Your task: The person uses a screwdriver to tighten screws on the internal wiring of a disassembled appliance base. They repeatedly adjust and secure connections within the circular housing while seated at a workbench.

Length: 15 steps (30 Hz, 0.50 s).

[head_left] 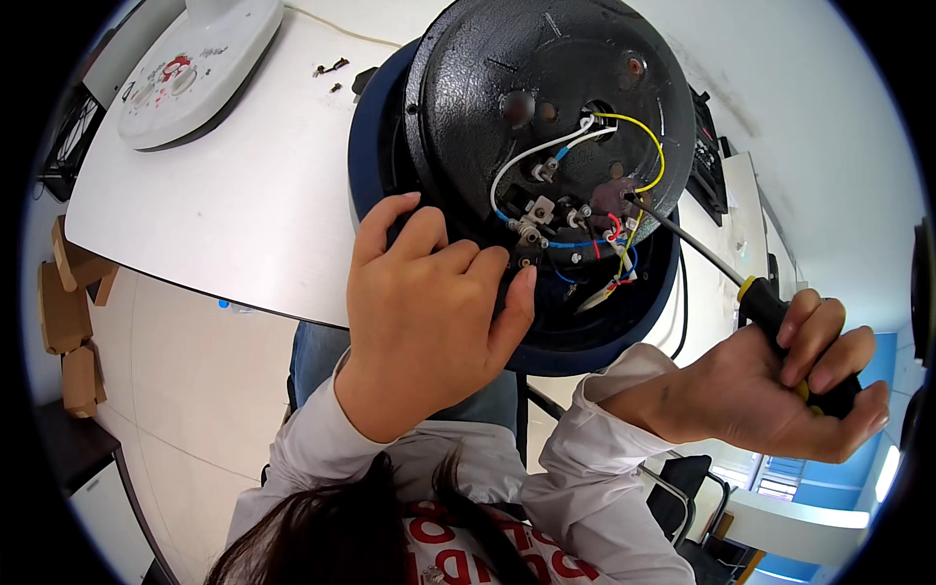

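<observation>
A round black metal plate [468, 97] with wiring on it sits tilted in a dark blue round housing [367, 146]. My left hand [424, 302] is curled over the plate's near edge, its thumb beside a small thermostat-like part [528, 234]. Its fingertips are partly hidden. My right hand [751, 390] is wrapped round the black and yellow handle of a screwdriver [707, 253]. The screwdriver's tip meets the plate where a yellow wire [661, 156] ends. White wires [517, 161] and a blue-sleeved wire [575, 244] run across the plate between metal terminals.
The housing stands on a white table [224, 214], over its near edge. Several small dark screws [333, 68] lie on the table. A white appliance base [195, 83] stands at the far left. Cardboard boxes [68, 312] are on the floor at left; a black chair [682, 487] is at lower right.
</observation>
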Motion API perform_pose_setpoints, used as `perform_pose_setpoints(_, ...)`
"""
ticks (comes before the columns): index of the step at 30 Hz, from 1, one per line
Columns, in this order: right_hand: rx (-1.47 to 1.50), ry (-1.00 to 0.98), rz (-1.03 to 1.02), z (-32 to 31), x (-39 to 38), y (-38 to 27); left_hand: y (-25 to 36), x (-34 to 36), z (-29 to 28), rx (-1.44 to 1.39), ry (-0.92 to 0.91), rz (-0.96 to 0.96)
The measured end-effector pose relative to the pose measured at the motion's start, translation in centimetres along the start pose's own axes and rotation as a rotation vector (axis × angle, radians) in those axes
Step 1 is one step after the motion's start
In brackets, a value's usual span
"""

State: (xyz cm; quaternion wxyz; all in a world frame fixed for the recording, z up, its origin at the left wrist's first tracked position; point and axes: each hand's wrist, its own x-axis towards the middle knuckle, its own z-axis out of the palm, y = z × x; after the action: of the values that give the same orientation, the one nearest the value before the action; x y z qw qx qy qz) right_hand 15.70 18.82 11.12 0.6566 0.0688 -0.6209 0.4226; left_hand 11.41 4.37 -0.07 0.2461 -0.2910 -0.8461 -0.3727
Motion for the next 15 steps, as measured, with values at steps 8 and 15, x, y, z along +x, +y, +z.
perform_pose_setpoints(8,0.023,0.016,-0.002,0.0,-0.6,-0.1,0.0,0.0,-0.3,-0.006,-0.022,0.001)
perform_pose_setpoints(15,0.099,-0.133,0.024,-1.0,-0.5,-0.1,-1.9,1.3,-1.0,-0.024,0.106,-0.017)
